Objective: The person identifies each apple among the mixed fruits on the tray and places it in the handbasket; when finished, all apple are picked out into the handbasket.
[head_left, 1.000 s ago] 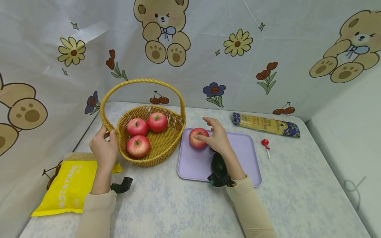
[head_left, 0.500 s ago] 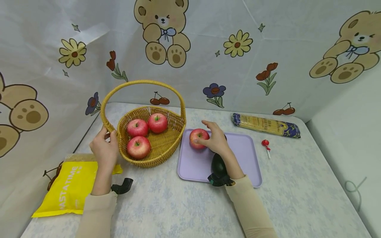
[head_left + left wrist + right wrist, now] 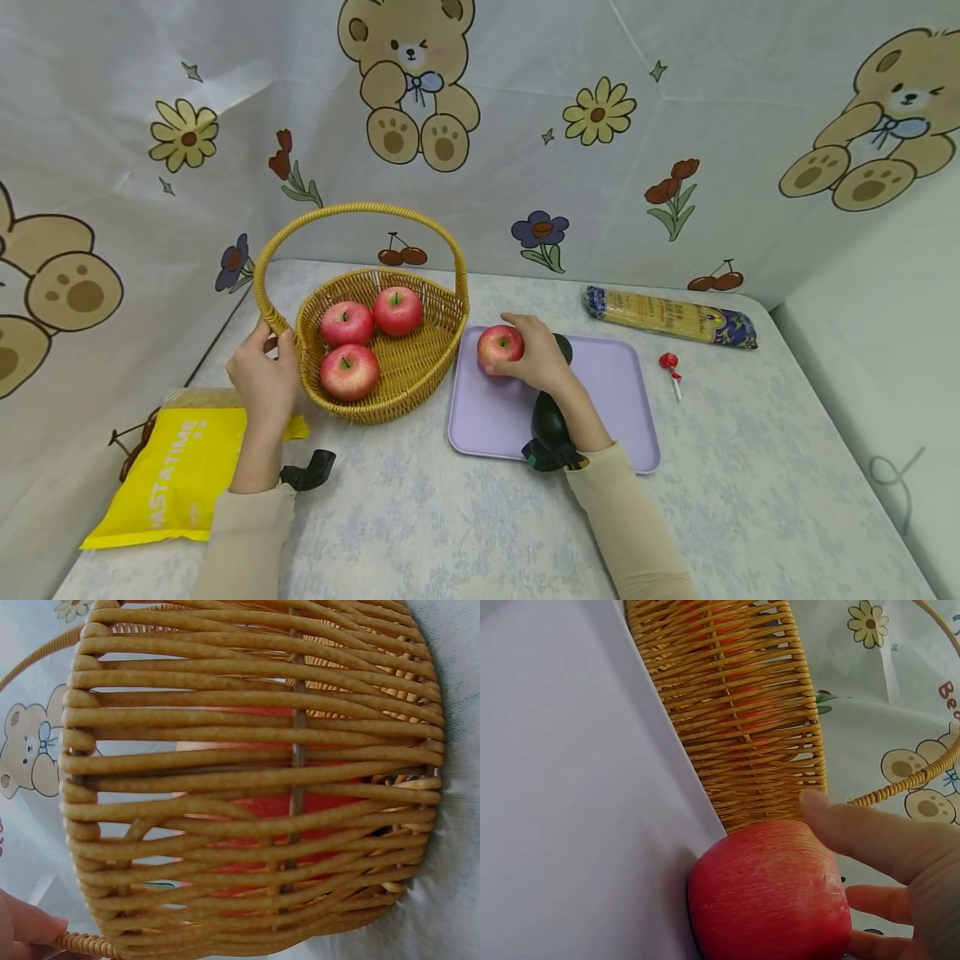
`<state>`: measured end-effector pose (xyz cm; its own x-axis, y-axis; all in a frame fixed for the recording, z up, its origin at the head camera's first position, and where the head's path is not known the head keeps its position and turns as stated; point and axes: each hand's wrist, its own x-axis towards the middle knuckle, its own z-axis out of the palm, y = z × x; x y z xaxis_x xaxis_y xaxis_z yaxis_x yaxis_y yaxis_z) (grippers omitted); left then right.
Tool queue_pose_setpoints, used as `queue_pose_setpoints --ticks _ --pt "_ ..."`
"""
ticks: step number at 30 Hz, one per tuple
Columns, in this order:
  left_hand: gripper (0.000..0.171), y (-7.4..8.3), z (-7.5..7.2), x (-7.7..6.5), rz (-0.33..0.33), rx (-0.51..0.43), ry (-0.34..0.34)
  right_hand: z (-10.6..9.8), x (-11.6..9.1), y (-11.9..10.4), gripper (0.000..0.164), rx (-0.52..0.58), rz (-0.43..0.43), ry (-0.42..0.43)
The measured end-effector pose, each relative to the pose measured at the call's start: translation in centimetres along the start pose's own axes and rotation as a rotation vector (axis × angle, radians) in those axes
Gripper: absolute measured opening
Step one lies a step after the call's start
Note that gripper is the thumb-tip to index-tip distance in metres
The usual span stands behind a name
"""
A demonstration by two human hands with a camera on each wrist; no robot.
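Observation:
My left hand (image 3: pixel 264 371) pinches the base of the handle of a golden wicker basket (image 3: pixel 405 392). Inside the basket lie red apples (image 3: pixel 349 372), partly seen through the weave in the left wrist view. On a lilac tray (image 3: pixel 487 433) beside the basket sits another red apple (image 3: pixel 498 348). My right hand (image 3: pixel 542 357) holds that apple, thumb on the near side and fingers on the far side. In the right wrist view the thumb (image 3: pixel 870 836) lies along the edge of the apple (image 3: pixel 769 892). Dark green rounded things (image 3: pixel 550 419) lie on the tray, partly hidden under my right arm.
A yellow bag (image 3: pixel 180 475) lies at the left, partly behind my left forearm. To the right of the tray are a long packet of noodles (image 3: pixel 660 314) and a red lollipop (image 3: pixel 670 362). A printed bear curtain (image 3: pixel 510 50) hangs behind the table.
My right hand has lowered, and its fingers have closed in around the apple on the tray. My left hand and the basket have stayed in place.

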<state>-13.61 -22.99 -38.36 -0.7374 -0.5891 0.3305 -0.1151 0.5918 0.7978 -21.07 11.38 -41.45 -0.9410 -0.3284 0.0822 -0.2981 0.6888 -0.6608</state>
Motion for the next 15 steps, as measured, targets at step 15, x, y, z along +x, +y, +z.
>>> queue_pose_setpoints --ticks 15 --pt "0.032 0.00 0.09 0.05 -0.023 -0.008 -0.013 0.49 -0.11 -0.23 0.084 -0.117 -0.005 -0.012"
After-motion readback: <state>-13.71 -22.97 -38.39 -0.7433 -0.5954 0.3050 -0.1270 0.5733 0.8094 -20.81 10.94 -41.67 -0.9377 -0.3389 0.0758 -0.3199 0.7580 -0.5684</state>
